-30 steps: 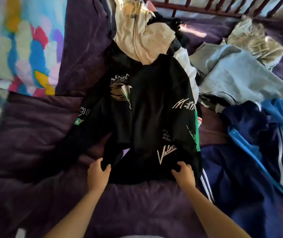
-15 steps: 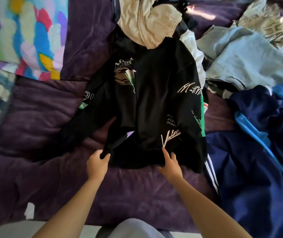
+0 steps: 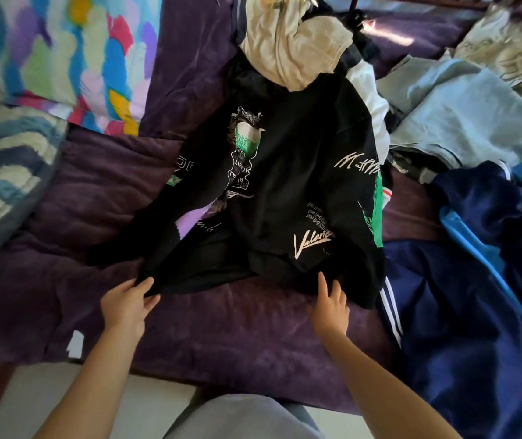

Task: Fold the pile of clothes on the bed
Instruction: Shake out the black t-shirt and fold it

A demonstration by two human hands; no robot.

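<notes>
A bed [image 3: 221, 337] with a dark purple cover is seen from above, and clothes are spread all over it. A black top [image 3: 300, 172] with white writing and green patches is laid out in the middle of the bed, with its lower edge close to the near edge. One black sleeve is stretched out toward the left edge. A dark blue piece with white stripes [image 3: 462, 312] is spread along the right edge, and it is touched by the black top at its lower right corner. A bright, many-coloured sheet [image 3: 63, 52] is seen at the far left corner. A light blue piece [image 3: 462, 118] is dropped by the far right side, just behind the dark blue one. A cream piece [image 3: 291, 49] is heaped at the far edge, and the neck end of the black top is covered by it. A blue and white wavy cushion [image 3: 3, 166] is placed at the left edge. The lower left corner of the black top is pinched by the left hand [image 3: 125, 307] between thumb and fingers. The right hand [image 3: 329, 310] is kept flat with its fingers straight, and the lower edge of the black top is touched by its fingertips.
</notes>
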